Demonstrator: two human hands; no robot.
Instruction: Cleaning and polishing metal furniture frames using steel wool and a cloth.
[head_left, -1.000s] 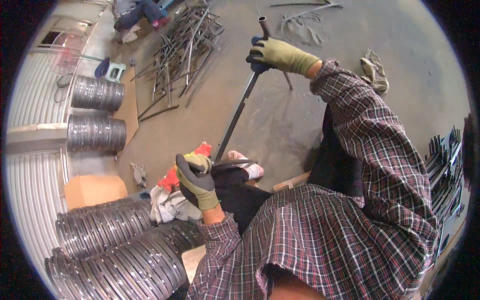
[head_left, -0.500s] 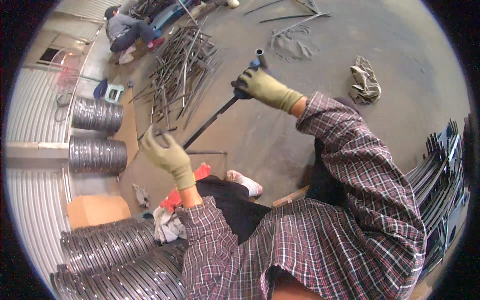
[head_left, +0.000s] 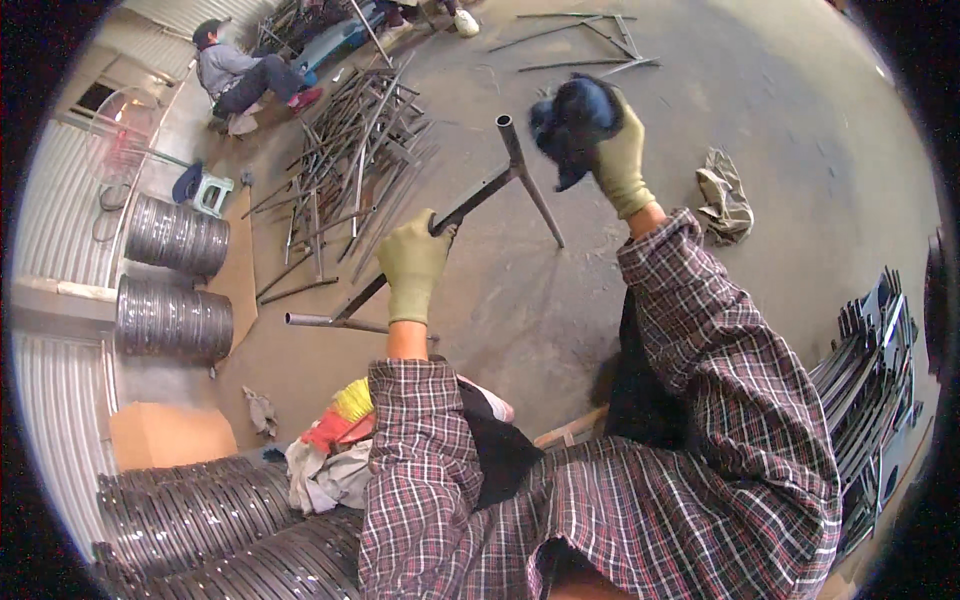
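Note:
My left hand, in a pale olive work glove, is closed around the crossbar of a dark metal tube frame. The frame hangs tilted over the floor, with a tube across each end; one open round end points toward me. To the right of the frame, my right hand, gloved the same way, is closed on a bunched dark blue rag. The rag is held apart from the frame and hides most of the right fingers. Both forearms wear plaid sleeves.
A heap of metal tube frames lies ahead left, near a seated person. Bundled dark rings or bars stand along the left. A crumpled cloth lies on the floor at right, above stacked frames. Rags lie beside my left forearm.
My right hand has come off the frame's far end and moved right with the rag. My left hand has shifted right and now grips the crossbar.

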